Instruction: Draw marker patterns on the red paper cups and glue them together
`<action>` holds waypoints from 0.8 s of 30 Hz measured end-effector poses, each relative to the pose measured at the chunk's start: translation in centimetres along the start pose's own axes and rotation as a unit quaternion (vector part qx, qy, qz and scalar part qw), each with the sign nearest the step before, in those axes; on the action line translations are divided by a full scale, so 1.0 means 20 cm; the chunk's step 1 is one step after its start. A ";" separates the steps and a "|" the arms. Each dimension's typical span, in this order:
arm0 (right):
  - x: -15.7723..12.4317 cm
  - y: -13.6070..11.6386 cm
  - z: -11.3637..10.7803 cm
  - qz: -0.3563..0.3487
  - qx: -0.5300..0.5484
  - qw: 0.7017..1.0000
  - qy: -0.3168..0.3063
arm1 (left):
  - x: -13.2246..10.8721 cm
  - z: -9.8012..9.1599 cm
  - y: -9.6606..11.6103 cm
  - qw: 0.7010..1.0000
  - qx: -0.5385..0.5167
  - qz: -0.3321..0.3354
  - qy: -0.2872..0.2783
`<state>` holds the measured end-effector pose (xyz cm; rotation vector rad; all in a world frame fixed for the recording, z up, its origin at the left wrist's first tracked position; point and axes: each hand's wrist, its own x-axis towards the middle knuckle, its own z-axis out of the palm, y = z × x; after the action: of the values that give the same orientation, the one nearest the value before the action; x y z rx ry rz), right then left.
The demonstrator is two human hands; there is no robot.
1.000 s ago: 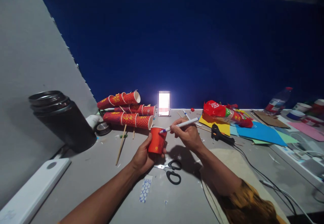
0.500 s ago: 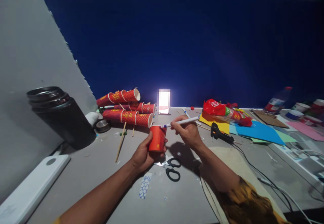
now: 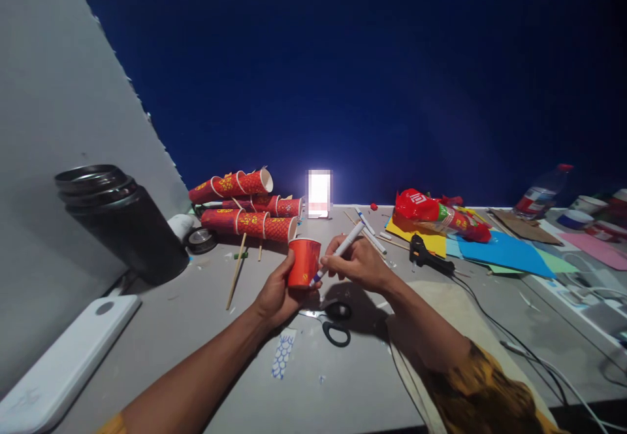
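Observation:
A red paper cup [image 3: 304, 264] stands upright in my left hand [image 3: 278, 295], whose fingers wrap round its left side and base. My right hand [image 3: 360, 264] pinches a white marker [image 3: 349, 243] with a blue band, slanted down to the left. The marker's lower end is at the cup's lower right side; whether it touches cannot be made out. Below the hands lie black-handled scissors [image 3: 336, 326] and a paper strip [image 3: 283, 354] with a blue scale pattern. Joined red patterned cups [image 3: 245, 225] lie behind my left hand.
A black flask [image 3: 127, 231] and tape roll [image 3: 202, 240] are at left, near a white power bank-like slab [image 3: 68, 362]. A lit, blurred screen [image 3: 319, 192] stands at the back. On the right lie a glue gun [image 3: 428, 255], coloured paper [image 3: 504, 254], a red packet [image 3: 416, 208] and cables.
My right hand has lowered the marker from the cup's rim to its lower right side and tilted it more steeply. The left hand still holds the cup.

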<state>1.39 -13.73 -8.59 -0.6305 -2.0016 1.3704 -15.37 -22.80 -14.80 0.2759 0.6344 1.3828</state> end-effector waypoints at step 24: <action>0.01 0.00 -0.04 -0.099 -0.099 0.984 0.111 | 0.00 0.02 0.02 1.000 0.022 0.014 0.005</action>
<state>1.81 -13.13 -8.39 -0.6237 -1.9738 0.9498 -15.49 -22.70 -14.28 0.3147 0.6731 1.3989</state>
